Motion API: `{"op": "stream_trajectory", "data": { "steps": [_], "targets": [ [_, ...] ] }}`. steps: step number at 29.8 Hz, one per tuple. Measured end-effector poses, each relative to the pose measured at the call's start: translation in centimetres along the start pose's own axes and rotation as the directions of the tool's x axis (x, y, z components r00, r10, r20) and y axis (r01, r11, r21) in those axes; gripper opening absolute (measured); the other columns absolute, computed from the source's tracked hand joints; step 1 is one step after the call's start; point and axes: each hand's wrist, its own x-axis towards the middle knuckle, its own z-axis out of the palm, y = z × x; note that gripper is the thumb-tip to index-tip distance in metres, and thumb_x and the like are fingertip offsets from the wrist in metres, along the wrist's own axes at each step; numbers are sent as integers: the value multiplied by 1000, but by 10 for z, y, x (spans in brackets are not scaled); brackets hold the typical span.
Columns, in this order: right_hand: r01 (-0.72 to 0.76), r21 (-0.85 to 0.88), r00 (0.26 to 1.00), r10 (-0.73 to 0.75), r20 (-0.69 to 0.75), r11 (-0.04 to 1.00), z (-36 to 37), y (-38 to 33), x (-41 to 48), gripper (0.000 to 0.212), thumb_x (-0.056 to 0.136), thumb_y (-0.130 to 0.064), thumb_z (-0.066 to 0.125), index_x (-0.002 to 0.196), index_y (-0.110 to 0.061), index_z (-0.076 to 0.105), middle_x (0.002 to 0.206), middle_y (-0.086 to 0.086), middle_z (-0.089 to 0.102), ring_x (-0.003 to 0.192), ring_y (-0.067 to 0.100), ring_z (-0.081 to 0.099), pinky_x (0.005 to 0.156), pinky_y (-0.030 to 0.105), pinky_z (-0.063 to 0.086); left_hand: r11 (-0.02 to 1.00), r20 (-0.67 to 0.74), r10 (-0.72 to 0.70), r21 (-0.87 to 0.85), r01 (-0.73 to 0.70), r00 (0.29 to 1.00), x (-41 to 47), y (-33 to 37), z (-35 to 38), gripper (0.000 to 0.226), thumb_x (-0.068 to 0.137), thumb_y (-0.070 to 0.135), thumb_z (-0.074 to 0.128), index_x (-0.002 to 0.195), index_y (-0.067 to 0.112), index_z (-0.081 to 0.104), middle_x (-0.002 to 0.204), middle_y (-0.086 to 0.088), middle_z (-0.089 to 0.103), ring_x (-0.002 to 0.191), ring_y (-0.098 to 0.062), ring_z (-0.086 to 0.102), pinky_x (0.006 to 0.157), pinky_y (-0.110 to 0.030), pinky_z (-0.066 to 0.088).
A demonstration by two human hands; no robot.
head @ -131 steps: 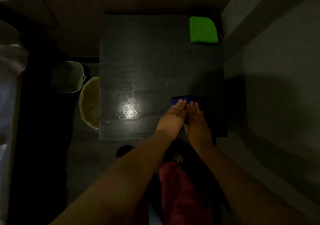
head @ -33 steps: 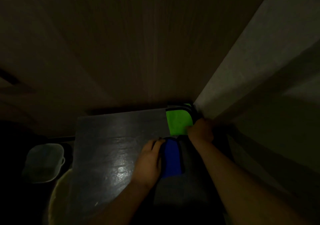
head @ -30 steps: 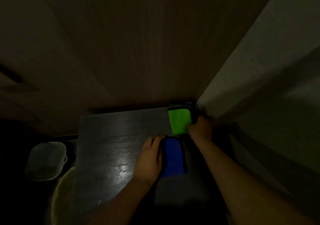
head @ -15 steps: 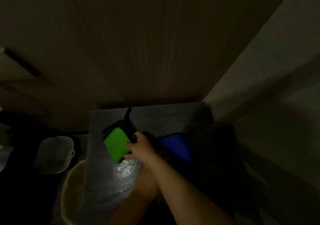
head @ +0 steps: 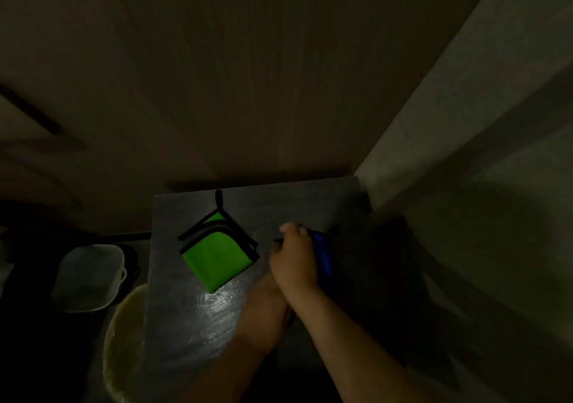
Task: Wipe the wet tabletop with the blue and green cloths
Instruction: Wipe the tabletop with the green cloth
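Observation:
The green cloth (head: 214, 258), folded and edged in black, lies flat on the dark wet tabletop (head: 192, 319) at its left middle, with nothing touching it. My right hand (head: 294, 257) is just right of it, fingers curled, over the blue cloth (head: 324, 260), which shows along the hand's right side. My left forearm runs under the right arm. My left hand (head: 268, 281) is almost wholly hidden beneath the right hand, so its grip cannot be seen.
A pale plastic tub (head: 88, 278) and a round yellowish basin (head: 124, 334) stand on the floor left of the table. A wooden wall (head: 248, 92) rises behind the table and a pale wall (head: 465, 154) borders its right side. The scene is very dim.
My right hand carried the green cloth from the far right corner to the left and let it go there. It has drawn back right onto the blue cloth.

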Motion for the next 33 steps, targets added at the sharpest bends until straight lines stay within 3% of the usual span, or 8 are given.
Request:
{"op": "stream_trajectory", "data": {
  "steps": [4, 8, 13, 17, 21, 24, 28, 33],
  "targets": [
    [120, -238, 987, -141, -71, 964, -10, 39, -16, 31, 80, -4, 64, 110, -6, 63, 113, 11, 60, 108, 28, 58, 91, 34, 49, 987, 84, -5, 162, -9, 996, 10, -12, 5, 52, 75, 20, 67, 124, 6, 59, 128, -13, 60, 116, -27, 60, 95, -38, 52],
    [200, -487, 979, -186, 79, 850, -5, 69, -22, 61, 41, -7, 90, 100, -8, 74, 110, 9, 72, 103, 24, 69, 86, 33, 54, 969, 167, -28, 248, -15, 985, 18, -7, 9, 77, 44, 15, 90, 117, 8, 66, 122, -9, 65, 110, -21, 64, 86, -29, 53],
    [320, -551, 946, -287, 149, 771, -1, 85, -31, 48, 74, -6, 42, 116, -8, 68, 131, 7, 59, 118, 19, 60, 97, 32, 47, 962, 154, -53, 273, 9, 987, 21, -5, 11, 80, 58, 5, 84, 131, 5, 51, 141, -11, 45, 128, -21, 48, 99, -31, 44],
    [340, -628, 934, -328, 139, 700, 2, 80, -31, 56, 92, -5, 31, 146, -4, 19, 151, 6, 4, 145, 22, 13, 115, 33, -13, 923, 214, -56, 384, -32, 975, 26, -7, 14, 79, 35, 11, 91, 111, 7, 69, 118, -10, 67, 107, -21, 66, 84, -35, 55],
    [287, -646, 956, -250, 152, 708, 6, 92, -19, 51, 77, -9, 43, 124, -5, 60, 137, 14, 50, 125, 24, 53, 114, 33, 26, 917, 217, -41, 396, -49, 975, 45, -1, 12, 79, 45, 12, 89, 120, 9, 63, 133, -7, 54, 117, -19, 60, 98, -32, 44],
    [265, -629, 964, -178, 200, 730, -7, 100, 0, 50, 68, -8, 45, 112, -4, 69, 125, 14, 63, 113, 26, 63, 99, 34, 46, 927, 258, -7, 364, -90, 966, 70, 9, 12, 64, 93, 11, 46, 149, 12, 16, 157, -2, 4, 147, -17, 9, 115, -27, -2],
    [338, -627, 941, -255, 221, 702, -39, 103, 36, 64, 93, -4, 32, 150, -7, 3, 149, 4, -17, 147, 21, -4, 119, 34, 2, 940, 167, -13, 337, -45, 986, 104, 16, 22, 59, 98, 13, 33, 150, 16, 6, 160, -4, 0, 147, -14, -1, 117, -28, -7],
    [355, -650, 935, -248, 254, 672, -60, 108, 79, 63, 98, -4, 28, 150, -9, -8, 158, 7, -18, 147, 24, -14, 119, 35, -4, 940, 148, -26, 340, -26, 989, 144, 24, 23, 58, 98, 15, 37, 150, 16, 11, 160, -4, 6, 147, -15, 4, 119, -30, -2]
  ]
}}
